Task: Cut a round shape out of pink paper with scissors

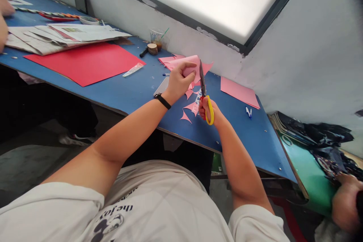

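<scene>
One red sheet (87,62) lies near our counter's (136,96) front edge. Rightward, our left hand (179,80) has its fingers clamped on pink paper (191,59) toward the back edge; our right hand (217,114) wraps its fingers around yellow-handled scissors (203,85), blades beside that paper. Pink sheets (239,92) lie by the back right corner.

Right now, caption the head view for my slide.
Left hand holds curled pink paper; right hand grips yellow-handled scissors above a blue table.
</scene>
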Tool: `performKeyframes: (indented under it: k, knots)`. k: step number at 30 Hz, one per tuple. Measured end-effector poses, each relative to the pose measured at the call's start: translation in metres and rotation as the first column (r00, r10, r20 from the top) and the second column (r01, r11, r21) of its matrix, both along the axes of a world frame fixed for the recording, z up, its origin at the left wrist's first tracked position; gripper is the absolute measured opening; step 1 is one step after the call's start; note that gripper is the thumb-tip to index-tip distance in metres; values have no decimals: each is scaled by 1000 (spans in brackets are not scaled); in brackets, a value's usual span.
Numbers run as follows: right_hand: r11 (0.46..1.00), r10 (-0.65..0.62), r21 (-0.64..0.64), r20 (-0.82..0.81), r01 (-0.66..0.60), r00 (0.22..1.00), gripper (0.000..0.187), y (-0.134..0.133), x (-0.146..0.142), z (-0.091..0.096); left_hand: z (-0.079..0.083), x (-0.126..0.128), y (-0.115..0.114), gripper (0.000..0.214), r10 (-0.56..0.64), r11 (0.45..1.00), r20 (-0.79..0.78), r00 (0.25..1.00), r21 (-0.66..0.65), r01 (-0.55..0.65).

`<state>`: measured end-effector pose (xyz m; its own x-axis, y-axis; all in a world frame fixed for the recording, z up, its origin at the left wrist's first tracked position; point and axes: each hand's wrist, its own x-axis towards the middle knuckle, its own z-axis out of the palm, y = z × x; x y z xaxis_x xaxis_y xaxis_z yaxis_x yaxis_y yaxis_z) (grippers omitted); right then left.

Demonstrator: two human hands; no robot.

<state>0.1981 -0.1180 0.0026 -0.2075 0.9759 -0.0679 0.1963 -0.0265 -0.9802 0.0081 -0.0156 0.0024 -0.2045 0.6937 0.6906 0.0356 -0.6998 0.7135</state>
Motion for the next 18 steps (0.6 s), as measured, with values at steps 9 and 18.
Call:
performKeyframes:
  k: [9,18]
  knots:
    - [1000,-8,-16,-27,7,1000,109,-1,-2,2,-3,0,2,43,-84,996,-29,996,8,84]
    - [999,-37,-24,-35,36,999,99,-3,-1,3,0,-2,0,45,-108,994,-15,994,8,108]
